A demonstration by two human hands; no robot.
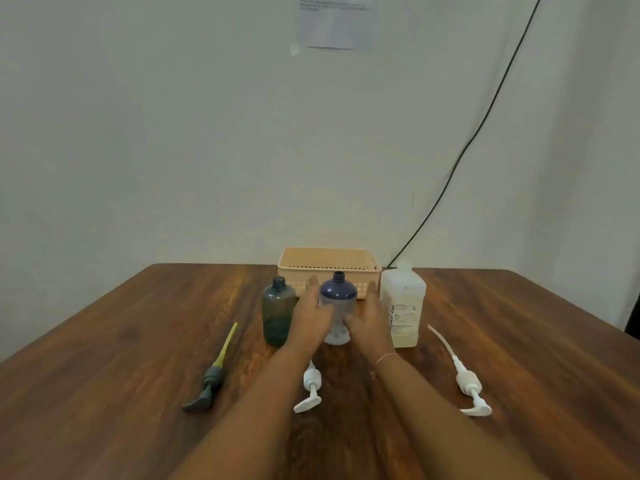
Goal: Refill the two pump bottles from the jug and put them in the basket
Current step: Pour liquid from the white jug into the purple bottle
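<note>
Head view: left of the blue bottle stands the green bottle, both with no tops. The left hand and right hand sit flat-fingered on each side of the blue bottle, not wrapped round it. The jug is right of it, the basket behind. A bump could tip the light bottle into its neighbour, I think, as it looks empty.

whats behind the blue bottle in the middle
The peach basket stands behind the blue bottle. Part of its front wall is covered by the bottle, the left hand and the right hand. Its floor cannot be seen from here.
</note>
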